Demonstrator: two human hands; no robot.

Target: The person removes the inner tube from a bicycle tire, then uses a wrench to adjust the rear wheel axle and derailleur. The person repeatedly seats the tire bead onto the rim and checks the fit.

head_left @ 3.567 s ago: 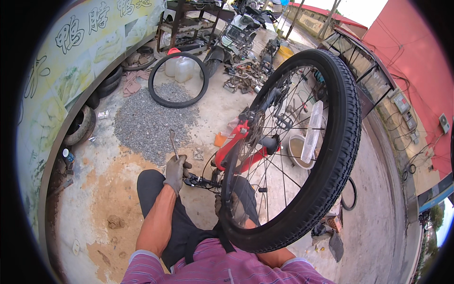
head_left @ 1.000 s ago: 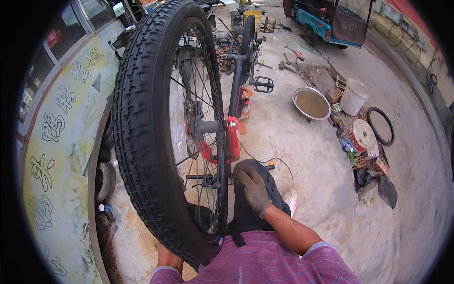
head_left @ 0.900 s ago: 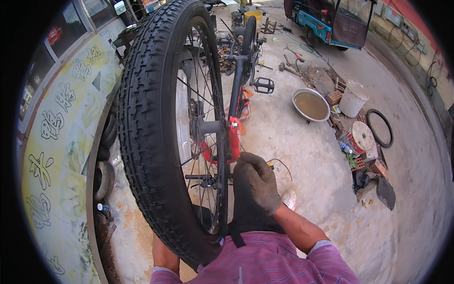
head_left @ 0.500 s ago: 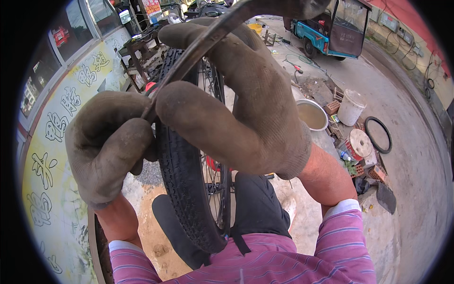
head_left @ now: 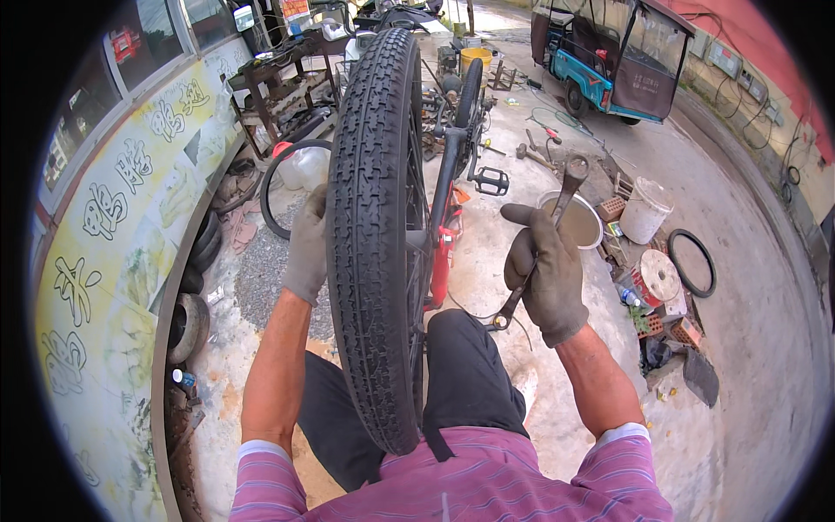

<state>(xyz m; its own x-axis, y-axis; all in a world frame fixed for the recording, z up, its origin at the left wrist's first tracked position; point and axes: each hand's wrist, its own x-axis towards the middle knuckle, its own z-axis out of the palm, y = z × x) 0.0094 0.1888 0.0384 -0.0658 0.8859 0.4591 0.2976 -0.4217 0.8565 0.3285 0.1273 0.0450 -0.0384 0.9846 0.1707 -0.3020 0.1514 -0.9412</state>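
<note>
In the head view, my gloved right hand [head_left: 546,278] is closed around a long metal wrench [head_left: 570,184], held to the right of a bicycle wheel, with the forefinger pointing out. My gloved left hand [head_left: 304,244] is against the left side of the black knobbly tyre [head_left: 370,235]; its fingers are mostly hidden there. The wheel stands upright between my legs, on a black bicycle with a red fork [head_left: 444,261]. A pedal [head_left: 491,181] sticks out to the right, and the rear wheel [head_left: 472,87] is beyond.
Loose tyres [head_left: 692,261], a bucket [head_left: 645,210], a basin of murky water [head_left: 581,228] and bricks [head_left: 684,331] lie to the right. Gravel [head_left: 270,287], jugs [head_left: 304,170] and a signboard wall [head_left: 100,304] are left. A blue tricycle [head_left: 587,74] stands behind.
Both hands have come down from close before the camera. The right one has moved rightward with the wrench; the left one has let go of it and moved to the tyre's side.
</note>
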